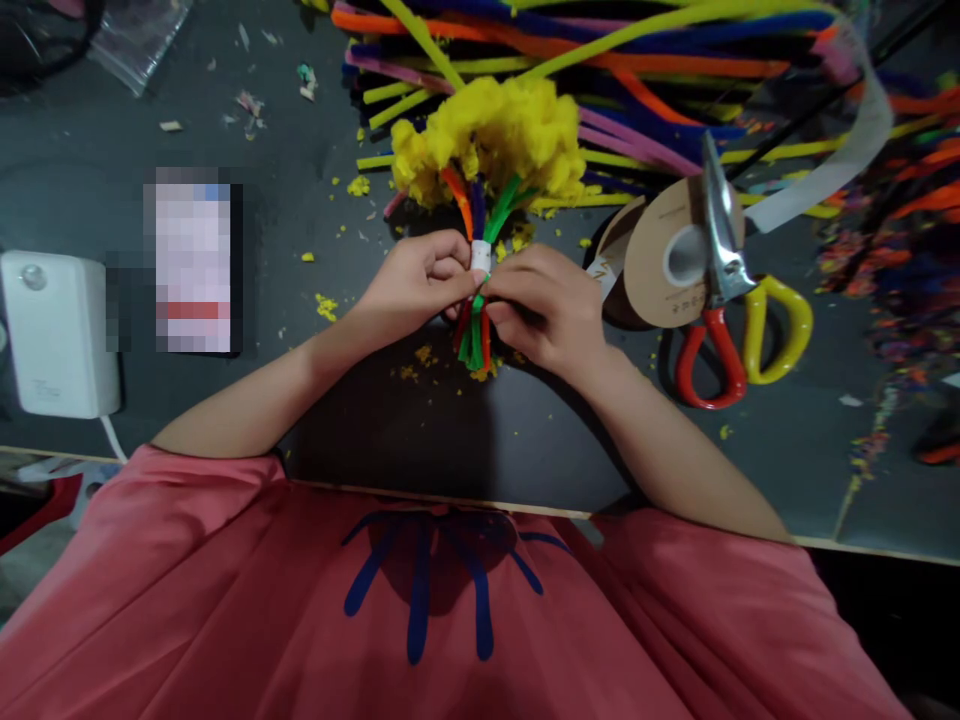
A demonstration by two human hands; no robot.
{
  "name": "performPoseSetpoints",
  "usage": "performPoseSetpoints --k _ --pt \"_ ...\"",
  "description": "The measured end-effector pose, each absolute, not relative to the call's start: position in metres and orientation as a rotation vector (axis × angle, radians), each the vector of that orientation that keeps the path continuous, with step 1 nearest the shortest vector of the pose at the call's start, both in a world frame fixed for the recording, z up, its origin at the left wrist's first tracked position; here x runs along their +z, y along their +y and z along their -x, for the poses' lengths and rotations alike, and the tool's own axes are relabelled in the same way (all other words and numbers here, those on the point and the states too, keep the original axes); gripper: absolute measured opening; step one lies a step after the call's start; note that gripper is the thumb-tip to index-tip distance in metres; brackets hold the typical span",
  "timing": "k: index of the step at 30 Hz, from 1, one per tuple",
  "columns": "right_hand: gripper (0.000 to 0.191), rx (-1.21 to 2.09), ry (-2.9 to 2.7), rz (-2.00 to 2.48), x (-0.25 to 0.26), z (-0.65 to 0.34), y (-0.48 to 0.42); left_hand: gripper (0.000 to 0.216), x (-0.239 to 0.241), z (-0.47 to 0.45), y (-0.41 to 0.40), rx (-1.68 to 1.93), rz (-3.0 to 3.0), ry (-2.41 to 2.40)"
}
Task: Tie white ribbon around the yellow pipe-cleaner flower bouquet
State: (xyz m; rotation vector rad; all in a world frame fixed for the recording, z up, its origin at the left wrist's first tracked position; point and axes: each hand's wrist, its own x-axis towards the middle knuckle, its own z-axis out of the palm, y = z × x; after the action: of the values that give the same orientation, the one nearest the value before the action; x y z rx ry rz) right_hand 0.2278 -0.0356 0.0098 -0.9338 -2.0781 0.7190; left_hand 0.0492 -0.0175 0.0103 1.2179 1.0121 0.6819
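A bouquet of pipe-cleaner flowers (495, 130) with fluffy yellow heads lies on the dark table, its orange, blue and green stems toward me. A white band (481, 256) wraps the stems at the middle. My left hand (429, 275) is closed on the stems from the left, thumb against the band's lower edge. From the right, my right hand (551, 305) pinches at the stems just below the band, fingertips touching my left thumb. Whether a thin strip sits between those fingertips is too small to tell. The trimmed green and red stem ends show below both hands.
Scissors (724, 270) with red and yellow handles rest on a ribbon spool (664, 250) at right. Loose pipe cleaners (675, 70) lie behind the bouquet, with colourful scraps (870, 230) far right. A phone (193, 265) and white power adapter (56, 335) are at left.
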Motion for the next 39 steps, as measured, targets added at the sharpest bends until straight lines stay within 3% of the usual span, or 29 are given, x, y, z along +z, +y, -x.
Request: performPoseSetpoints --k 6,11,25,34,39 --pt "0.028 1.224 -1.512 1.126 0.016 -0.214 -0.042 0.024 0.013 -0.050 -0.018 0.742 -1.195 1.023" --pt "0.041 1.535 -1.299 1.115 0.009 -0.212 -0.037 0.039 0.011 -0.049 -0.016 0.768 -1.241 1.022" --pt "0.045 1.392 -1.520 1.200 0.022 -0.212 -0.039 0.045 0.006 -0.049 -0.021 0.958 -1.141 1.050" --pt "0.029 1.529 -1.573 1.139 0.023 -0.216 -0.040 0.037 -0.002 -0.050 -0.021 1.027 -1.176 1.069" --pt "0.019 1.269 -1.787 1.191 0.018 -0.214 -0.043 0.033 -0.003 -0.050 -0.022 0.984 -1.255 1.079"
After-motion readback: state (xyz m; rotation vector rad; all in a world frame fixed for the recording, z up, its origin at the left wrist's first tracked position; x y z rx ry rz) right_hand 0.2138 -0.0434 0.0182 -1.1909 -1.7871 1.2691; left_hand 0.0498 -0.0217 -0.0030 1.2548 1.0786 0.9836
